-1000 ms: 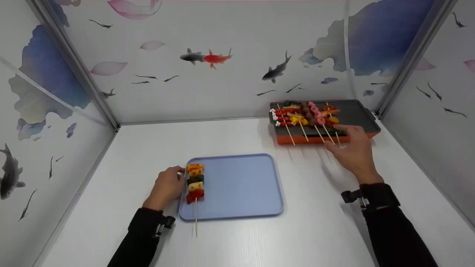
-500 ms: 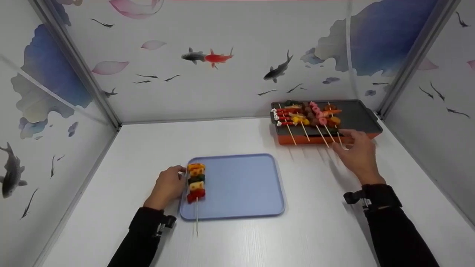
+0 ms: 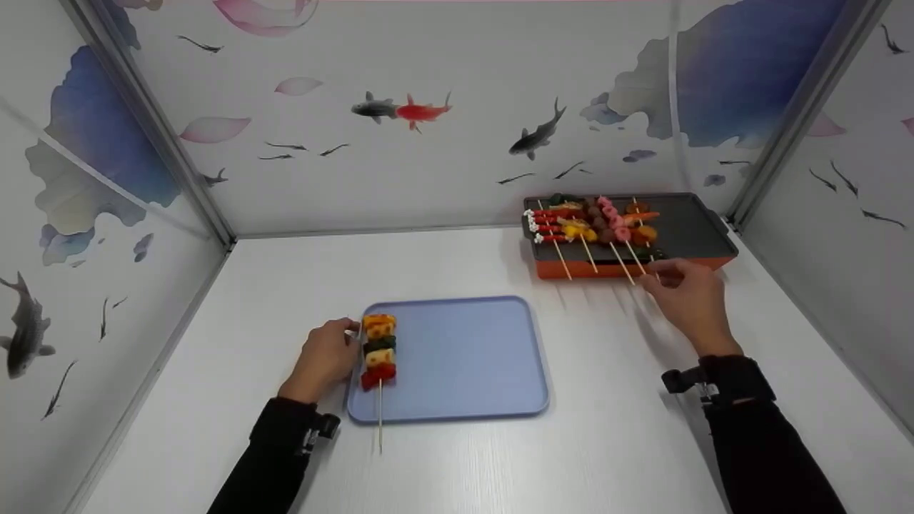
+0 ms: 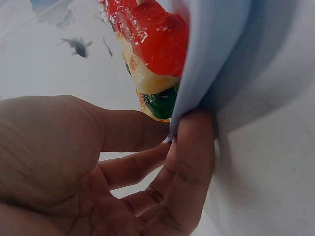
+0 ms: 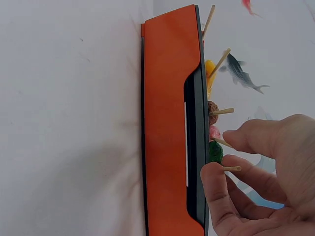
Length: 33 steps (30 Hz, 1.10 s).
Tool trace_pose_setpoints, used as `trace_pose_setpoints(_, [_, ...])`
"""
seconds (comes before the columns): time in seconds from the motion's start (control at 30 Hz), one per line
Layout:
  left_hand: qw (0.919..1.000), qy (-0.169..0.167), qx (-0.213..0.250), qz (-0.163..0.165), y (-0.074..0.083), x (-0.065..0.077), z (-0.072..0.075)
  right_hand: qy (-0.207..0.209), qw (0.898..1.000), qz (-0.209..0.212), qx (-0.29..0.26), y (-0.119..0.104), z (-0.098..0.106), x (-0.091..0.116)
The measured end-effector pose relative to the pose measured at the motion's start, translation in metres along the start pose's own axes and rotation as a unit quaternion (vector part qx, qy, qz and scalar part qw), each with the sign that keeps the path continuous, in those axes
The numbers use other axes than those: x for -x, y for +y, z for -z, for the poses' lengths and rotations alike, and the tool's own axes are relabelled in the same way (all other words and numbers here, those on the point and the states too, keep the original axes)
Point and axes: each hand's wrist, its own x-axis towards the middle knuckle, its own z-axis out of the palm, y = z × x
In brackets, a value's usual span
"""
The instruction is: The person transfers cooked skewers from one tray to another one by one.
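My left hand pinches the left rim of a light-blue tray, thumb above and a finger beneath in the left wrist view. Along that side of the tray lies a kebab skewer with yellow, green and red pieces, its stick jutting over the front rim. At the grill, my right hand is around the stick end of a skewer tipped with a green piece. Thumb and forefinger stay apart in the right wrist view, the forefinger beside that stick. The thumb is at the neighbouring pink skewer's stick.
Several other skewers lie on the grill: red ones with white ends, a yellow one, a brown meatball one and a pink one. Their sticks overhang its orange front. Printed walls enclose the white table.
My right hand has shifted slightly right and down, and its thumb and forefinger have drawn closer around the stick. My left hand keeps its hold on the tray.
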Motion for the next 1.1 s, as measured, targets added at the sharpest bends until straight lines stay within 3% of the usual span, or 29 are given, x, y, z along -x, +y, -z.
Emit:
trace_pose_setpoints(0.4, [0.9999, -0.010, 0.010, 0.005, 0.000, 0.000, 0.000, -0.016, 0.997, -0.061, -0.054, -0.003, 0.010, 0.000])
trace_pose_setpoints(0.63, [0.9998, -0.010, 0.012, 0.008, 0.000, 0.000, 0.000, -0.039, 0.985, -0.115, -0.120, 0.000, 0.014, -0.001])
trace_pose_setpoints(1.1, [1.0000, -0.001, 0.005, 0.005, 0.002, 0.002, 0.000, -0.087, 0.967, -0.131, -0.199, 0.003, 0.018, -0.002])
